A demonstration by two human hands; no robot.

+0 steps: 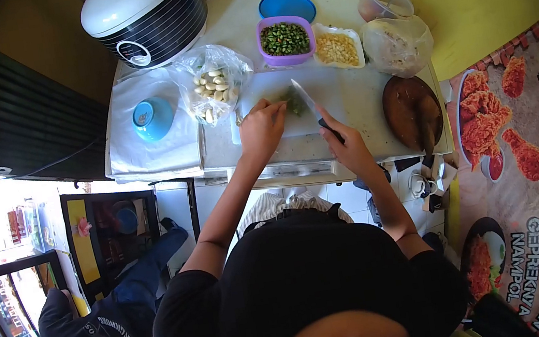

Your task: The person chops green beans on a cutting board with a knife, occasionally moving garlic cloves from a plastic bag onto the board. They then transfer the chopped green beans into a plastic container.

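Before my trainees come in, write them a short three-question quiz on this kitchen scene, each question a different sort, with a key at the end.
1. Which hand holds the knife?
2. True or false: the lid of the rice cooker is shut.
3. The purple tub at the back of the table holds:
A) chopped green pieces
B) whole eggs
C) noodles

Key:
1. The right hand; the left hand is at the greens on the cutting board.
2. True.
3. A.
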